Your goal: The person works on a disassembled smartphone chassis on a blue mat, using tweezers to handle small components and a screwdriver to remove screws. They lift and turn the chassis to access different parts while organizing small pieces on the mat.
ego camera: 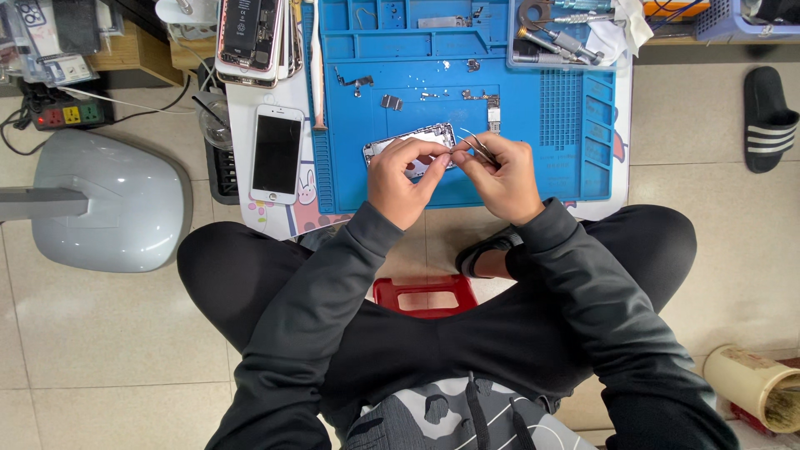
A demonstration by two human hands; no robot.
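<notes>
An opened silver phone body (410, 140) lies on the blue repair mat (533, 179), partly hidden under my fingers. My left hand (400, 177) pinches something small just above the phone; what it is cannot be made out. My right hand (502, 177) grips a pair of metal tweezers (475, 145), with the tips pointing left to where both hands' fingertips meet over the phone. Small screws and metal brackets (392, 102) are scattered on the mat beyond the phone.
A white phone (277, 153) lies face up left of the mat, and another opened phone (248, 37) sits at the top. A tray of tools (557, 37) is at the top right. A grey lamp base (108, 200) stands left, a red stool (425, 293) is under me, and a black sandal (768, 117) is at right.
</notes>
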